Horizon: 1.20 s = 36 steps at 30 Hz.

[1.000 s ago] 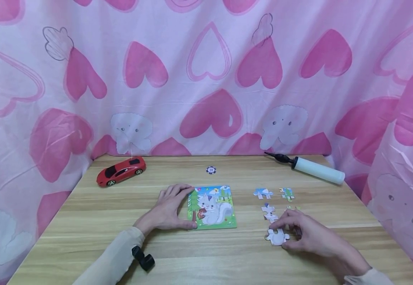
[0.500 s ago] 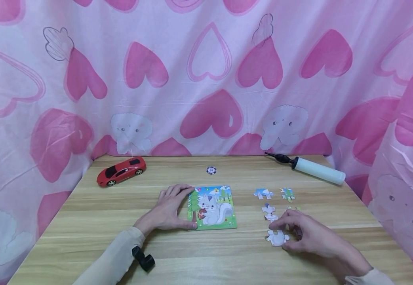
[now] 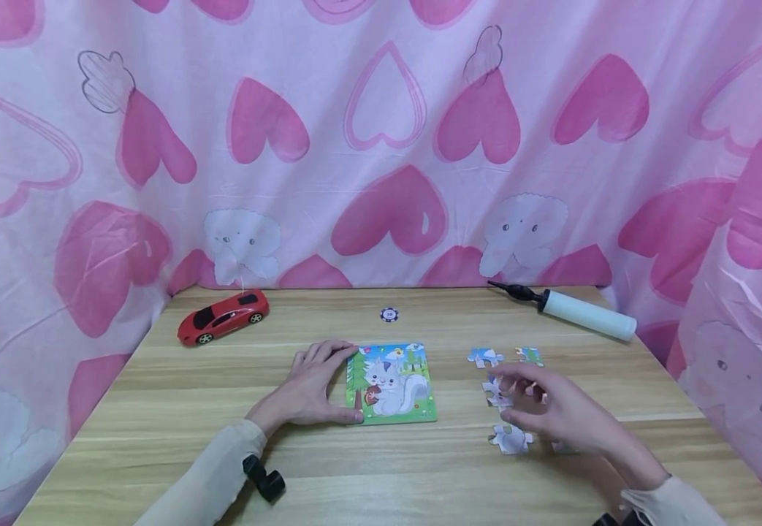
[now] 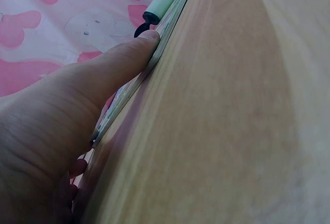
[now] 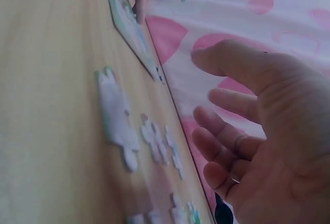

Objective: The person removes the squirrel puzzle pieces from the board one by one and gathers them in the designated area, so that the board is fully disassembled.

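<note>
A person's left hand is resting flat at the lower centre of the head view, its fingers and thumb bracketing the left edge of a squirrel puzzle board that is lying on the wooden table. The left wrist view is showing the thumb pressing straight along the board's thin edge; the fingers are curving around the board's corners rather than closing into a fist. The board is acting as a tray, its picture filled in with pieces, so far as the head view shows.

To the right of centre, the right hand is hovering just above the table with fingers spread and relaxed, holding nothing, as the right wrist view confirms. Loose puzzle pieces are lying around it: a white piece just below its fingers, another partly under them, and two coloured ones above.

Toward the upper left of the table a red toy car is sitting; a poker chip is lying at the far centre, and a white hand pump at the upper right. A pink heart-print curtain is hanging behind.
</note>
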Each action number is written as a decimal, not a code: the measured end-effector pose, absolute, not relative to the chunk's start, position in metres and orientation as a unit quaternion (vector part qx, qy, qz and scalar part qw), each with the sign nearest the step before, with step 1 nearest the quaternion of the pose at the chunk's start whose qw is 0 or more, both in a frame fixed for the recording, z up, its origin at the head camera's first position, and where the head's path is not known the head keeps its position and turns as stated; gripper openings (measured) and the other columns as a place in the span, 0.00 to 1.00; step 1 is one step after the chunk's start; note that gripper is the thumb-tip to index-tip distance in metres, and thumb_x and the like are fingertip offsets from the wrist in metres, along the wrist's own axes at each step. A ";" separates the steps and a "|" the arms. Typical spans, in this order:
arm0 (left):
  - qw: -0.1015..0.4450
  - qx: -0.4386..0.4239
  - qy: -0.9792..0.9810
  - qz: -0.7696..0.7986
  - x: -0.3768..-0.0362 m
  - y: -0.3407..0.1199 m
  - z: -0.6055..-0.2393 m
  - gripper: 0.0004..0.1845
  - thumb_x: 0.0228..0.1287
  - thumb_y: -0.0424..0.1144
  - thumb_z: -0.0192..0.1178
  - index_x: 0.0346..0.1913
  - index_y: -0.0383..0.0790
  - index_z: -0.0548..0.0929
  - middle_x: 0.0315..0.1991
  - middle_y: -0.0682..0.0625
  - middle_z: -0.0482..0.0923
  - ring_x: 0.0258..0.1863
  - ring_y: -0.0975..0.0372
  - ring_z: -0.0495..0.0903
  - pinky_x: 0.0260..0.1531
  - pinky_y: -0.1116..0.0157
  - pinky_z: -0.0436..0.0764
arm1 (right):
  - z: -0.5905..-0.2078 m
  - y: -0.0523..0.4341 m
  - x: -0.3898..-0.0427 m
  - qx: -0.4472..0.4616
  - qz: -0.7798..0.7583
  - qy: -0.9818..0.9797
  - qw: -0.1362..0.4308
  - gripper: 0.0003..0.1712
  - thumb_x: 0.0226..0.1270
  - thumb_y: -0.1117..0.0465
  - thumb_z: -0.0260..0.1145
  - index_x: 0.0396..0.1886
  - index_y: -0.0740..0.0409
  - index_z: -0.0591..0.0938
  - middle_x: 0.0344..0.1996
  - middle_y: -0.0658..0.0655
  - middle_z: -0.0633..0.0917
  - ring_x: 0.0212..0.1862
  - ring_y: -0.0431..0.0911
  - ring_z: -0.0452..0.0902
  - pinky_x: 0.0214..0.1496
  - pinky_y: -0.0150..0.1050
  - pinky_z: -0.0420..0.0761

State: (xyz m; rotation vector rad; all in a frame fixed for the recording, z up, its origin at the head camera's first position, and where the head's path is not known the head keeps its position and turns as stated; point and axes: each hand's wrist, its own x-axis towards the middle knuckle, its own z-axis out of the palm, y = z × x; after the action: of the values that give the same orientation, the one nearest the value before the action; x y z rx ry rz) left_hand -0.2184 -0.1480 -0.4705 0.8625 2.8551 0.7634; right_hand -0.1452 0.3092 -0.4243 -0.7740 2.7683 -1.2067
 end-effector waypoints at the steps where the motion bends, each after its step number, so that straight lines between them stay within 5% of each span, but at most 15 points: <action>1: 0.032 0.280 0.927 0.248 -0.218 -0.148 -0.471 0.66 0.50 0.79 0.76 0.88 0.48 0.66 0.84 0.49 0.61 0.82 0.47 0.59 0.72 0.38 0.62 | -0.423 0.307 -0.147 -0.244 -0.392 0.887 0.008 0.33 0.72 0.56 0.82 0.74 0.46 0.83 0.52 0.50 0.89 0.47 0.47 0.83 0.47 0.37 0.83; 11: 0.033 0.283 0.926 0.248 -0.219 -0.148 -0.470 0.66 0.51 0.79 0.76 0.88 0.48 0.66 0.84 0.49 0.61 0.82 0.48 0.59 0.72 0.39 0.62 | -0.412 0.283 -0.173 -0.217 -0.429 0.877 -0.003 0.46 0.71 0.53 0.83 0.85 0.42 0.72 0.72 0.56 0.83 0.60 0.57 0.84 0.56 0.42 0.86; 18: 0.028 0.286 0.926 0.244 -0.220 -0.149 -0.473 0.66 0.51 0.80 0.76 0.88 0.48 0.66 0.84 0.48 0.62 0.81 0.48 0.60 0.72 0.39 0.63 | -0.407 0.258 -0.188 -0.227 -0.443 0.867 -0.024 0.44 0.73 0.55 0.82 0.84 0.43 0.74 0.71 0.55 0.85 0.61 0.60 0.85 0.55 0.44 0.87; 25: 0.026 0.284 0.927 0.242 -0.220 -0.149 -0.475 0.67 0.50 0.80 0.76 0.88 0.48 0.65 0.84 0.49 0.61 0.82 0.47 0.60 0.73 0.39 0.62 | -0.403 0.232 -0.199 -0.219 -0.458 0.862 -0.024 0.43 0.73 0.52 0.81 0.83 0.44 0.74 0.71 0.55 0.85 0.63 0.51 0.84 0.59 0.49 0.85; 36: 0.029 0.284 0.926 0.245 -0.220 -0.148 -0.473 0.67 0.51 0.80 0.76 0.88 0.48 0.66 0.84 0.49 0.62 0.82 0.47 0.59 0.73 0.38 0.62 | -0.402 0.190 -0.217 -0.227 -0.513 0.827 -0.015 0.44 0.71 0.55 0.82 0.83 0.47 0.74 0.66 0.55 0.88 0.62 0.59 0.84 0.56 0.46 0.85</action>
State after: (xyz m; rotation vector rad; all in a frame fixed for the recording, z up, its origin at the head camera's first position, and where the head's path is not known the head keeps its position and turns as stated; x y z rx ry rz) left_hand -0.2201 -0.1483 -0.4732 0.8766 2.8588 0.7568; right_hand -0.2166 0.1896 -0.4015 -0.7210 2.6252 -1.6287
